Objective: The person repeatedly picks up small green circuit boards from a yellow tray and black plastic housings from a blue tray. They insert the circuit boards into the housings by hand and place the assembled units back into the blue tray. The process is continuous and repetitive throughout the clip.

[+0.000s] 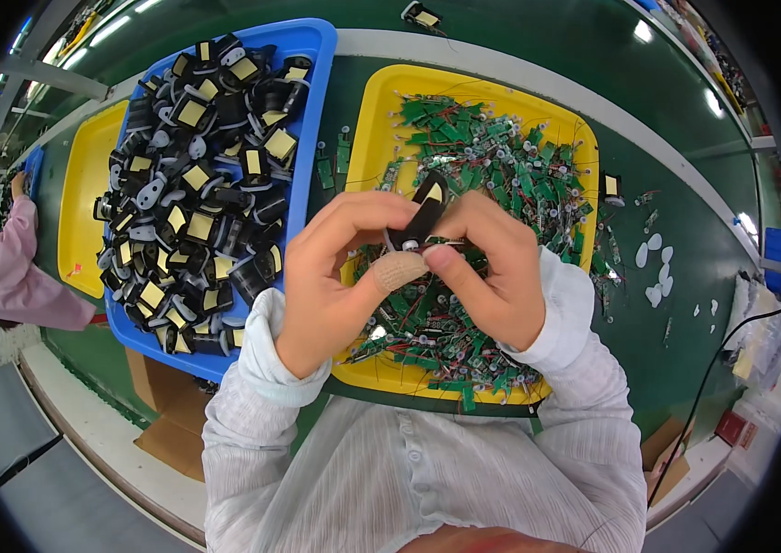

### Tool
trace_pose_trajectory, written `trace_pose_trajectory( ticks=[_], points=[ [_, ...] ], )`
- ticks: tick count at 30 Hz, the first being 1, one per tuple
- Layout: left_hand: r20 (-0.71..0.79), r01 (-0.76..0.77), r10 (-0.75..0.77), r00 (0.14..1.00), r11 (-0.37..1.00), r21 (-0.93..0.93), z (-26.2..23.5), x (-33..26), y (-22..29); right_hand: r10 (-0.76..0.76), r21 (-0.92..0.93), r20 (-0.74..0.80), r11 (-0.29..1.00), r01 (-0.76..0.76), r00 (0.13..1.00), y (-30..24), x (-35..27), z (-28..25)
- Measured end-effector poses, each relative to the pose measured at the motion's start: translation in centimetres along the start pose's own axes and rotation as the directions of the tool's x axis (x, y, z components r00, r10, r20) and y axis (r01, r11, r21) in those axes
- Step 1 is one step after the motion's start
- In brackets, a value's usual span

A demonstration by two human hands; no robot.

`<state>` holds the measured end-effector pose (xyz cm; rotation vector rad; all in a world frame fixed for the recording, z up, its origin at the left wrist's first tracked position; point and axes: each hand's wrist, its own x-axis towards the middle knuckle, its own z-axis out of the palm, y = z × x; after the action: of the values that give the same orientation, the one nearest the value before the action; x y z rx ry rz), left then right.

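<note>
Both hands work over the near yellow tray (374, 115). The left hand (333, 267) grips a black housing (424, 212) narrowly between forefinger and thumb, a tan bandage (398, 272) around that thumb. The right hand (503, 263) pinches in at the housing's lower end, its thumb and fingertip nearly meeting; the fingers hide most of that end, so any small piece caught there is hard to make out.

Hands and cuffs block part of the heap of green circuit boards (464, 157) that fills the tray, thin wires and all. On the left, the blue tray (318, 92) is piled with similar housings (192, 180), many bearing cream pads, and it partly covers a second yellow tray (86, 184). A co-worker in a pink sleeve (26, 263) reaches in at the far left.

To the right, on the green table (704, 249), lie a stray housing (610, 188), a few loose boards and white oval pieces (665, 274). Farther right, a black cable (699, 396) curves down past clear bags (755, 327). Another unit (422, 16) sits beyond the pale ledge, and cardboard (178, 447) shows below the blue tray.
</note>
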<state>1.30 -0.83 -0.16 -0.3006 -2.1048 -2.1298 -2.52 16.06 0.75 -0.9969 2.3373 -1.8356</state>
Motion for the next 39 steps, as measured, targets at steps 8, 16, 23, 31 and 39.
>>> trace_pose_trajectory(
  ticks=[8,16,23,31,39],
  points=[
    [-0.047,-0.096,0.107,0.993,0.976,0.196,0.1,0.1,0.2,0.008,-0.067,-0.032,0.998,-0.01,0.999,-0.1,0.0,0.1],
    [-0.005,-0.098,0.098,0.995,0.995,-0.006,0.0,0.1,0.0,-0.047,-0.046,-0.014,0.998,0.047,0.999,0.2,-0.2,0.2],
    [0.094,-0.02,0.042,0.995,0.975,-0.224,-0.3,0.1,-0.1,-0.112,-0.032,0.044,0.993,0.113,0.993,0.4,0.0,0.3],
    [0.175,0.152,-0.119,0.977,0.969,-0.193,-0.3,0.0,0.2,0.002,0.074,0.042,0.997,-0.005,0.999,0.9,-0.5,0.0],
    [0.089,0.073,-0.058,0.994,0.981,-0.178,0.4,-0.2,-0.2,0.068,0.152,0.081,0.985,-0.08,0.994,0.9,-0.7,0.3]
  ],
)
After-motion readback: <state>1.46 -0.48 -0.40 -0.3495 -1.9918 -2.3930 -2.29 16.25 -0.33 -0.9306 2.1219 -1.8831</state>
